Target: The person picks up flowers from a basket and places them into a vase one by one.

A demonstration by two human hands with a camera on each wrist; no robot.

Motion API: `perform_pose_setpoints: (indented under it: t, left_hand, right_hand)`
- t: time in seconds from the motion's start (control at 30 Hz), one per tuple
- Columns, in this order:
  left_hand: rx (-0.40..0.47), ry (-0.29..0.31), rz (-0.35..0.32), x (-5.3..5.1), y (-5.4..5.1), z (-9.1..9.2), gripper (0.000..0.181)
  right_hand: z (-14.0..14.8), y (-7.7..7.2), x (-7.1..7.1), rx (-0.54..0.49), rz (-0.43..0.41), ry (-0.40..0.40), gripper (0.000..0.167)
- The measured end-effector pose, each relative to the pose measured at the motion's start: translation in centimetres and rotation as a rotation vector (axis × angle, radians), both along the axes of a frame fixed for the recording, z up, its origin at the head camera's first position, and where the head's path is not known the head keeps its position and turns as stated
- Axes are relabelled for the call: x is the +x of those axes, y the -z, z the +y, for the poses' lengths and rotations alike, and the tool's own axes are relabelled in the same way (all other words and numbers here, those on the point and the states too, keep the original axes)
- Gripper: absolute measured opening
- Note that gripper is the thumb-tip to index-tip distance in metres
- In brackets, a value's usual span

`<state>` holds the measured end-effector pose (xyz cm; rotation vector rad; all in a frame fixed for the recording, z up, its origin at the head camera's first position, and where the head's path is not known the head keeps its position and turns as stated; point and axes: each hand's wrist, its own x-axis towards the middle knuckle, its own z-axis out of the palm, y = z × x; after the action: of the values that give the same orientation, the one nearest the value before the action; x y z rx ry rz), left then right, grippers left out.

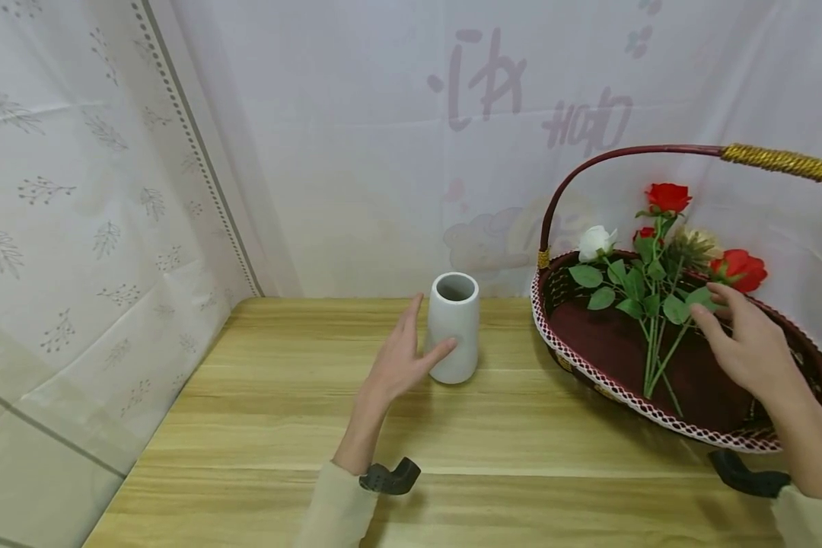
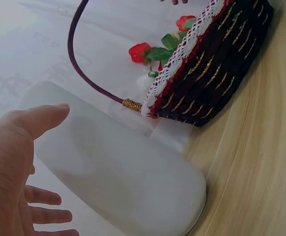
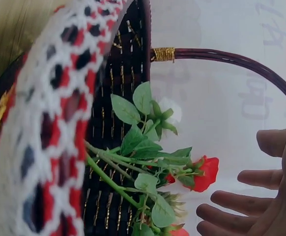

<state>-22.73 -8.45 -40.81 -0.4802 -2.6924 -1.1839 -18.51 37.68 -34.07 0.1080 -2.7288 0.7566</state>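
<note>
A plain white vase (image 1: pixel 455 331) stands upright on the wooden table. Beside it is my left hand (image 1: pixel 399 364), fingers extended and thumb in front of the vase; whether they touch, I cannot tell. To the right, an oval woven basket (image 1: pixel 596 335) with a lace-trimmed rim holds artificial flowers. Among them are a red rose (image 1: pixel 669 198), a white rose (image 1: pixel 594 243) and a pale flower (image 1: pixel 695 247) on green leafy stems. Over the basket hovers my right hand (image 1: pixel 753 346), near the leaves. The right wrist view shows its fingers (image 3: pixel 243 201) spread, holding nothing.
The basket's tall handle (image 1: pixel 623 152), partly wrapped in gold cord, arches above the flowers. White printed cloth (image 1: pixel 356 137) hangs behind the table (image 1: pixel 267 426) and along its left side. Each wrist wears a dark band (image 1: pixel 390 478).
</note>
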Motion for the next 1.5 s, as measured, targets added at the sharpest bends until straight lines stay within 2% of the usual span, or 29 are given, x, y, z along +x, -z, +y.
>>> perform_pose_setpoints:
  t: [0.27,0.53,0.67,1.07,1.23,1.5]
  left_hand:
    - [0.037,0.012,-0.006,-0.4,0.4,0.5,0.102]
    - [0.063,0.013,-0.026,-0.7,0.8,0.9,0.102]
    - [0.086,0.026,-0.009,-0.9,1.0,1.1,0.101]
    - [0.197,0.073,0.045,-1.5,1.8,1.7,0.096]
    - [0.230,0.083,0.046,-1.7,2.0,1.9,0.094]
    - [0.306,0.100,0.026,-2.0,2.5,2.2,0.101]
  right_hand:
    - [0.5,0.2,-0.6,0.027,-0.030,0.100,0.069]
    - [1.2,0.2,-0.9,-0.026,-0.089,0.180,0.070]
    - [1.7,0.1,-1.0,-0.043,-0.119,0.206,0.071]
    - [3.1,0.5,-1.4,-0.056,-0.152,0.220,0.070]
    - [3.7,0.8,-1.8,-0.045,-0.174,0.225,0.070]
    - [5.0,0.8,-2.7,-0.103,-0.241,0.147,0.072]
